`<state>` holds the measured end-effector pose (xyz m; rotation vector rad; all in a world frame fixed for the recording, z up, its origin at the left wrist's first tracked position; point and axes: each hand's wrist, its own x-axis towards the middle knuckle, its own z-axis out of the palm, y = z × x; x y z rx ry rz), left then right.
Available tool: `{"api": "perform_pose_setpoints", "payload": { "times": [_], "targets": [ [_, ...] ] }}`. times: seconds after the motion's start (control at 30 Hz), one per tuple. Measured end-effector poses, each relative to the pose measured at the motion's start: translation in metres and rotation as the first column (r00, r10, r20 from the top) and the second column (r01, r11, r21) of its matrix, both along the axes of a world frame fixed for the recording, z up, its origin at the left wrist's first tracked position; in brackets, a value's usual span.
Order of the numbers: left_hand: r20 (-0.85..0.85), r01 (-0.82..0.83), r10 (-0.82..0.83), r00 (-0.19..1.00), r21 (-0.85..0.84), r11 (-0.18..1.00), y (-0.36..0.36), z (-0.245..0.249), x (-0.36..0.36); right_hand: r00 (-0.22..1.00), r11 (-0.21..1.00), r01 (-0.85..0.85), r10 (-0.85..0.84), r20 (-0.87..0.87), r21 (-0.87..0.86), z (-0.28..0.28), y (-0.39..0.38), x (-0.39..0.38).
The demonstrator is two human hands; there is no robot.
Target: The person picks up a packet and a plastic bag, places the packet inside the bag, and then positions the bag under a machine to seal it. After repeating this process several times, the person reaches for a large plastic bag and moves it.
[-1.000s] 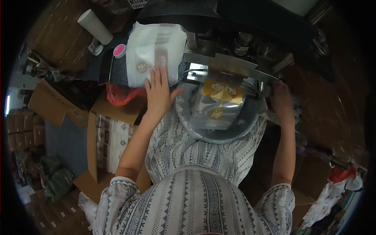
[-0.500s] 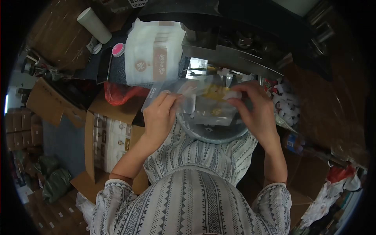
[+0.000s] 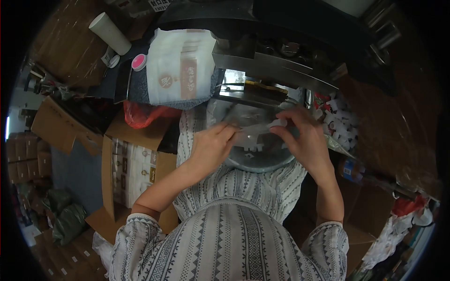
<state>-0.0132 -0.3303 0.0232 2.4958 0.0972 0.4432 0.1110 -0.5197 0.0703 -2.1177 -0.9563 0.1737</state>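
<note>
My left hand [image 3: 216, 145] pinches the near left part of a thin translucent plastic bag [image 3: 251, 133], which is blurred. On its right side, my right hand [image 3: 304, 140] has thumb and forefinger closed on a small white piece [image 3: 277, 123] touching the bag. Both hands are over a round grey basin [image 3: 262, 165] at my lap, with small pale bits inside. Beyond the basin is a metal machine edge [image 3: 253, 97]. A stack of printed white pouches [image 3: 180, 70] lies on a blue-grey towel [image 3: 187, 103] to the upper left.
A pink-topped round container [image 3: 139, 62] and a white cup [image 3: 110, 33] stand upper left. An open carton [image 3: 108, 182] of packets is at left, with a red plastic bag [image 3: 140, 116] above it. Many white pieces [image 3: 341, 124] are piled at right.
My left hand has moved right and slightly down, closer to my right hand. The printed clear bag with yellow that was between the hands no longer shows there; a thin translucent one does.
</note>
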Motion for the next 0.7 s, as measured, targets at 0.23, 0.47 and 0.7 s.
{"api": "perform_pose_setpoints", "payload": {
  "times": [0.23,0.47,0.7],
  "targets": [
    [-0.144,0.116,-0.178,0.974,-0.359,0.926,-0.005,-0.012,0.015,0.987,0.99,-0.037,0.058,-0.152,0.137,-0.015,0.005,0.007],
    [-0.41,-0.333,-0.178,0.895,-0.877,0.347,0.007,-0.011,0.079,0.971,0.972,0.233,-0.234,0.042,0.029,-0.008,-0.027,0.018],
    [-0.285,-0.246,0.034,0.958,-0.753,0.61,0.036,-0.02,0.063,0.949,0.923,0.282,-0.228,0.216,-0.263,-0.046,-0.057,0.064]
  ]
}}
